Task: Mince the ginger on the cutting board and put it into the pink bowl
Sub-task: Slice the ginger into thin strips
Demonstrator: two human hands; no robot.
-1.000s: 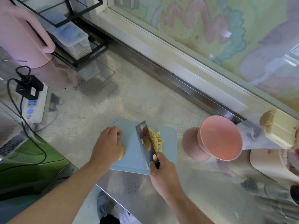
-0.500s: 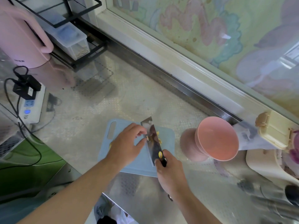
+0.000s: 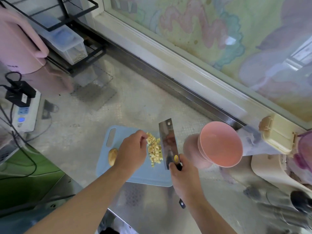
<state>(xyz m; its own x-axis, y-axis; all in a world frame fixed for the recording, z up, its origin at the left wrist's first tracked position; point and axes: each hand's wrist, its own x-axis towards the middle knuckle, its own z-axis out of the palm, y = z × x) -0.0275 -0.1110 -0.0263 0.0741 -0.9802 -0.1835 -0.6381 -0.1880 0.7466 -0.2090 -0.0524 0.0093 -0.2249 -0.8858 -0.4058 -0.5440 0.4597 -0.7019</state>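
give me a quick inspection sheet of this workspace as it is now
surface: shiny metal counter, blue board lying at its near edge
job's things: diced ginger piled on the board; uncut ginger piece at the board's left; pink bowl right of the board, empty as far as visible
clutter: pink kettle, clear box in a black rack, cream container
hands: left hand at the diced pile, fingertips touching it; right hand gripping the cleaver, blade beside the pile
cables: black cords and plugs at a power strip, far left
surroundings: painted window behind the counter
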